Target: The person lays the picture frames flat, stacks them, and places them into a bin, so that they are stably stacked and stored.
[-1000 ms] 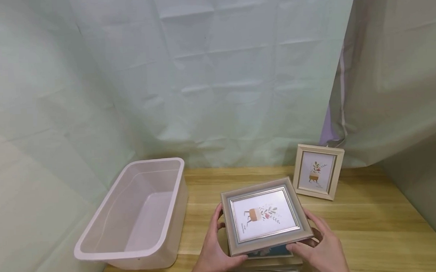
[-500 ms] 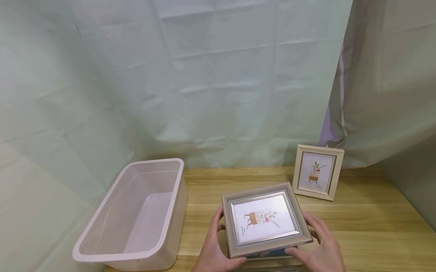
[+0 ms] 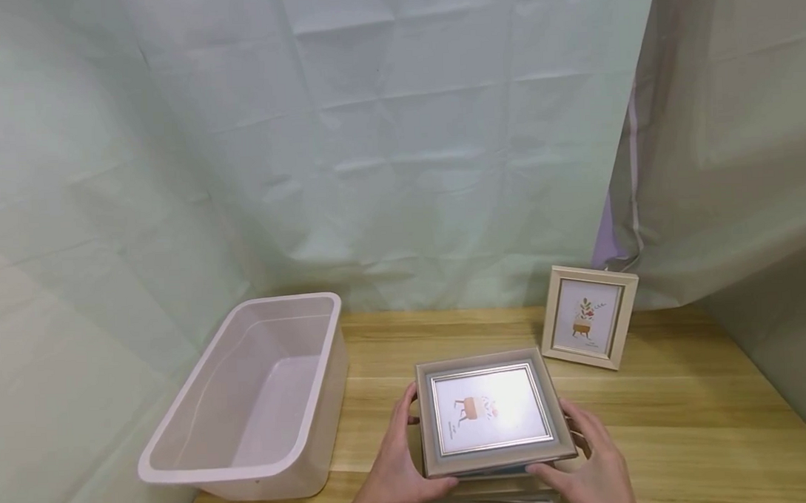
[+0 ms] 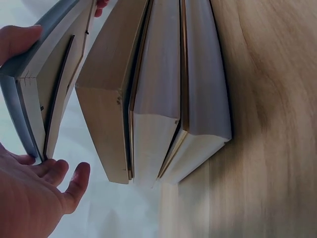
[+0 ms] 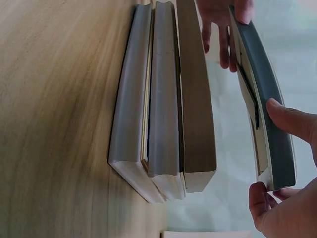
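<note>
Here, two bare hands hold a silver-grey picture frame [image 3: 560, 416] just above a stack of picture frames [image 4: 161, 94], near the front of the wooden tabletop [image 3: 702, 411]. The left hand [image 3: 398, 462] grips its left end, fingers bent around the side and thumb at the near edge. The right hand [image 3: 593, 463] grips the opposite end in the same way, its thumb under the near right corner. Both wrist views show a gap between the lifted frame and the stack, and a dark strip along its back.

The frame lies face up, so its print is turned sideways: an orange-brown planter with its legs toward the left, and leafy stems washed out by glare toward the right. A tiny line of writing runs beside the legs, too small to read. In the stack, two grey-edged frames lie beneath a tan one, and a sliver of blue shows under the lifted frame's near edge.

Farther back on the right stands a cream picture frame [image 3: 547, 317], with a similar planter print set upright; a small caption sits low on it, also illegible. On the left is a pale plastic bin [image 3: 325, 424], well apart from the hands. Behind everything hangs a creased pale green sheet [image 3: 407, 170], with a grey-brown curtain [image 3: 739, 136] at the right.
</note>
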{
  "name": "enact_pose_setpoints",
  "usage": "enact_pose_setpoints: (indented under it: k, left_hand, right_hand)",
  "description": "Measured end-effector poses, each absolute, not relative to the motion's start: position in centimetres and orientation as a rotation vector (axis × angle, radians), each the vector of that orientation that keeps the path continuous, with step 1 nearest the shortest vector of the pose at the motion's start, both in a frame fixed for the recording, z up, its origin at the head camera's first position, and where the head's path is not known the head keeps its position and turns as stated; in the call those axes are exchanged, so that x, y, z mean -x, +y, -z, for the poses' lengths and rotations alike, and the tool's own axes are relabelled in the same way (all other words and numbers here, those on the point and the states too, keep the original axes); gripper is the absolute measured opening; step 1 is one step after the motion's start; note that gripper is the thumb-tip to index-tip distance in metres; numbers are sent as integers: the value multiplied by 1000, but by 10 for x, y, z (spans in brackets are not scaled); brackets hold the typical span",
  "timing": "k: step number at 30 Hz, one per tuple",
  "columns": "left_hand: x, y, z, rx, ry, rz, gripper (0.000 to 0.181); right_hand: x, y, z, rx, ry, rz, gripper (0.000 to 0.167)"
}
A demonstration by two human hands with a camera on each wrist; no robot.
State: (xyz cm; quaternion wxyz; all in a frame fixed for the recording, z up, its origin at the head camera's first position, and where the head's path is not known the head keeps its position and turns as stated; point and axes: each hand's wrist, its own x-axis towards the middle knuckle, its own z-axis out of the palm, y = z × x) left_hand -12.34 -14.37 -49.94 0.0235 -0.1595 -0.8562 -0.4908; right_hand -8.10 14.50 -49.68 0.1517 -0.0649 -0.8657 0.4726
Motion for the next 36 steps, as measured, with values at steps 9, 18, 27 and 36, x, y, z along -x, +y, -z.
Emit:
enact_pose_setpoints:
  k: [9, 18, 27, 36]
  left_hand:
    - [126, -144, 503, 484, -2697, 1526, 143]
    - [126, -144, 505, 497, -2716, 1497, 142]
    - [125, -143, 505, 518, -2751, 1450, 140]
    - [125, -145, 507, 530, -2764, 1401, 138]
  right_hand:
    - [80, 144, 496, 236, -2546, -1416, 112]
    - [80, 143, 496, 268, -2588, -1386, 114]
    - [79, 141, 495, 335, -2603, -1455, 116]
    - [76, 139, 501, 296, -2570, -1435, 114]
